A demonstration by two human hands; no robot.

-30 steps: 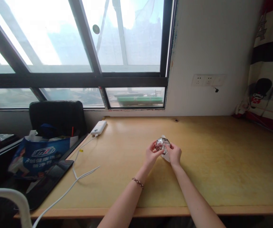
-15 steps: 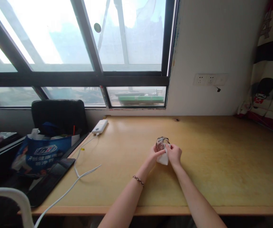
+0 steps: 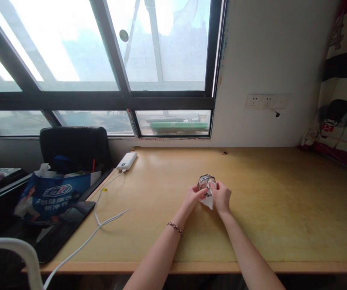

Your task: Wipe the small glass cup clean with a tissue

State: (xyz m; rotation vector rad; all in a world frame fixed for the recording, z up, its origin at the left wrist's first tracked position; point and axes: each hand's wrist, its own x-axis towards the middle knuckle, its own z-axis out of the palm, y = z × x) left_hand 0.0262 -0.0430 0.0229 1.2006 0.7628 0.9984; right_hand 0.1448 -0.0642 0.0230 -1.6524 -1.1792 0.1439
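Note:
A small faceted clear-glass dish (image 3: 203, 181) with a dark-looking rim is held just above the desk, its round opening turned toward me. My left hand (image 3: 193, 196) grips the dish at its left side, fingers closed, with a braided bracelet on that wrist. On the right, my right hand (image 3: 222, 197) pinches a white tissue (image 3: 207, 203) against the glass. The tissue's loose corner hangs below the dish between both hands. Part of the dish's right side is hidden by the tissue and fingers.
Across the wooden desk (image 3: 161, 241), a white power bank (image 3: 127, 161) with a white cable (image 3: 84, 241) lies at the left edge. A dark tablet-like slab (image 3: 67, 229), a blue bag (image 3: 57, 193) and a black chair (image 3: 75, 145) stand left. Wall sockets (image 3: 267, 101) are behind.
The tissue has shifted off the front of the glass, so more of the round opening shows and less tissue hangs below. Both hands stay in nearly the same place.

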